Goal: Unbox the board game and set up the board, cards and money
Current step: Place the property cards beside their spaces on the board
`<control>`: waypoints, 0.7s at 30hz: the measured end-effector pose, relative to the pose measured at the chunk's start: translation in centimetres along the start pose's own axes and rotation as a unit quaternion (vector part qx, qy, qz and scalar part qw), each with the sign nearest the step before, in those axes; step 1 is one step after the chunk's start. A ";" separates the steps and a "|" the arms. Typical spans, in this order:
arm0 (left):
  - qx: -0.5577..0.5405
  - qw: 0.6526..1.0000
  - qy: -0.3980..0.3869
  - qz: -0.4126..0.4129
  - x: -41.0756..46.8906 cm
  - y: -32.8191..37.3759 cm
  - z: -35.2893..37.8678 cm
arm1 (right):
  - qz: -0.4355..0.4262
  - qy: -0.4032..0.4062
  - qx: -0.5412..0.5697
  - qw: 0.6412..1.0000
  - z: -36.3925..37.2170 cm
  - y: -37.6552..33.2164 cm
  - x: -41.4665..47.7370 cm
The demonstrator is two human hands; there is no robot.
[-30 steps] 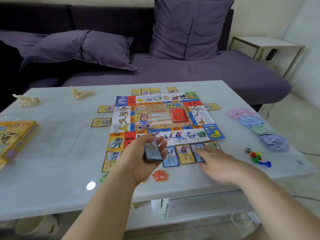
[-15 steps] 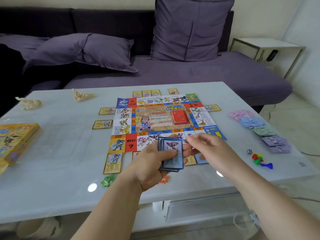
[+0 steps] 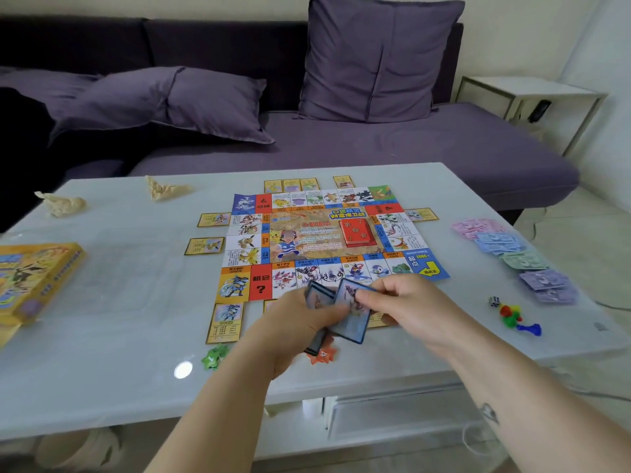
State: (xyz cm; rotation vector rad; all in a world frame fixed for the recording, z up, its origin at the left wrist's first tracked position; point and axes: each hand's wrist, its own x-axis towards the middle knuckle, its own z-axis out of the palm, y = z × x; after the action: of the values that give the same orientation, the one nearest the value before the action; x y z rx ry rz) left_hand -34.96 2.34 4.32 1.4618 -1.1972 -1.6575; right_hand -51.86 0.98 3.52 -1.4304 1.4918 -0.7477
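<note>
The colourful game board (image 3: 327, 240) lies flat in the middle of the white table (image 3: 119, 302), with a red card deck (image 3: 356, 232) on its centre. Yellow property cards (image 3: 205, 245) sit around its edges. My left hand (image 3: 300, 327) grips a small stack of blue cards (image 3: 319, 300) just in front of the board's near edge. My right hand (image 3: 406, 308) pinches one blue card (image 3: 351, 317), drawn partly off that stack. Paper money piles (image 3: 512, 257) lie in a row at the right.
The yellow game box (image 3: 30, 278) rests at the table's left edge. A die (image 3: 494, 301) and coloured pawns (image 3: 515, 320) sit near the right front. Green (image 3: 213, 358) and orange (image 3: 322, 355) star tokens lie near the front edge. Two crumpled wrappers (image 3: 63, 204) are at the back left. A purple sofa (image 3: 341, 148) stands behind.
My right hand left the card laid at the board's near edge and came to the stack. It now pulls one blue card sideways off the stack in my left hand.
</note>
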 end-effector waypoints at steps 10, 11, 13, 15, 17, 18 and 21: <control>0.369 0.903 0.202 0.090 0.0 -1.2 -5.4 | -0.066 0.034 -0.067 0.995 2.2 -1.8 2.7; 0.399 0.895 0.179 0.089 0.0 -1.5 -5.3 | -0.072 0.032 -0.085 0.993 2.8 -1.7 3.1; 0.424 0.890 0.143 0.085 -0.3 -1.7 -4.9 | -0.088 0.030 -0.128 0.987 4.0 -1.4 3.7; 0.437 0.886 0.129 0.084 -0.7 -1.8 -4.7 | -0.094 0.034 -0.174 0.980 4.9 -1.1 4.2; 0.452 0.881 0.119 0.082 -0.8 -1.9 -4.7 | -0.094 0.033 -0.223 0.970 5.5 -0.9 4.5; 0.457 0.879 0.114 0.079 -0.9 -2.0 -4.8 | -0.093 0.029 -0.241 0.966 5.6 -0.8 4.6; 0.468 0.875 0.103 0.063 -1.1 -2.1 -5.0 | -0.087 0.022 -0.271 0.958 5.9 -0.8 4.8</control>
State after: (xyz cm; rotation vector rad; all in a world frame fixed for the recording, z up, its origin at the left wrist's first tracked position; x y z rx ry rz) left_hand -29.69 3.00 2.93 1.9680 -2.0523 -0.7704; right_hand -45.83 -2.89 0.87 -1.9855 1.7007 -0.4896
